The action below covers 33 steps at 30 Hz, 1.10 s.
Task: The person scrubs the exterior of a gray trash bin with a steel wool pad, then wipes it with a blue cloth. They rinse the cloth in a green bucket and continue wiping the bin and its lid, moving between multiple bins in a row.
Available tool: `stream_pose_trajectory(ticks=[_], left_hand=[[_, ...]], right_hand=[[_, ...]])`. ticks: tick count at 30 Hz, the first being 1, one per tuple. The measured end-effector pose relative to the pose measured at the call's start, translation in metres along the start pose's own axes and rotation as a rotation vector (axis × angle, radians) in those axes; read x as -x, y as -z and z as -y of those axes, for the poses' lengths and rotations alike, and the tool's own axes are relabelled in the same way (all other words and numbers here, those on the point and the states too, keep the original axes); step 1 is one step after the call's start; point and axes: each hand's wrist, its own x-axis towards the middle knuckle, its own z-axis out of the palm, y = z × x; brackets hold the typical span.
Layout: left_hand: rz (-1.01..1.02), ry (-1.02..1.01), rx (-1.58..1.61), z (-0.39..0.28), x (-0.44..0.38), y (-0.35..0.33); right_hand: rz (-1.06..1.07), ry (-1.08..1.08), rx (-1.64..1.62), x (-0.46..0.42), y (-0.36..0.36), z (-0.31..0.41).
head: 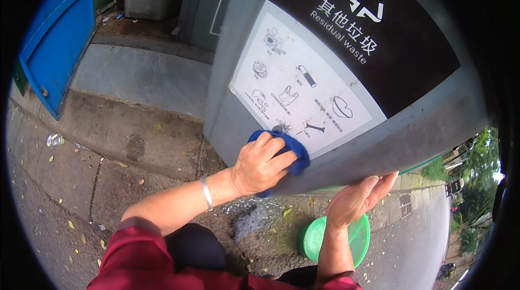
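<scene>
My left hand (262,162) presses a bunched blue cloth (300,152) against the lower edge of a white printed panel (308,95) on a grey waste bin (227,127). The bin looms close in front of me, appearing tilted in this view. Small drawings and writing cover the panel, and a black label (398,54) with a white recycling symbol sits above it. My right hand (357,198) touches the bin's right side, palm turned up and fingers extended. Its fingertips are partly hidden at the bin's edge, so whether it grips is unclear.
Below my right hand, a green plastic bucket (315,239) stands on the pavement, partly covered by my forearm. Wet ground (252,221) lies under the bin. An open blue metal door (61,46) and a stone step (138,74) are at left; a road (410,241) runs at right.
</scene>
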Motion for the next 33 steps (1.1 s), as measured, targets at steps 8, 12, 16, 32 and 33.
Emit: stream_pose_trajectory(ticks=[8, 12, 16, 32, 33], left_hand=[[-0.448, -0.194, -0.027, -0.008, -0.176, 0.015], [-0.302, -0.085, 0.014, -0.03, -0.145, 0.015], [-0.255, -0.171, 0.066, -0.032, -0.088, -0.003], [-0.698, 0.04, -0.295, 0.101, -0.228, 0.072], [-0.705, -0.006, -0.337, 0.09, -0.228, 0.067]], right_hand=[[0.024, -0.02, 0.05, -0.002, 0.004, 0.004], [0.012, 0.027, -0.007, -0.004, 0.002, 0.006], [0.025, 0.031, -0.026, 0.001, 0.002, 0.004], [0.013, 0.043, -0.056, 0.001, 0.0, 0.002], [0.017, 0.048, -0.064, 0.0, -0.003, 0.004]])
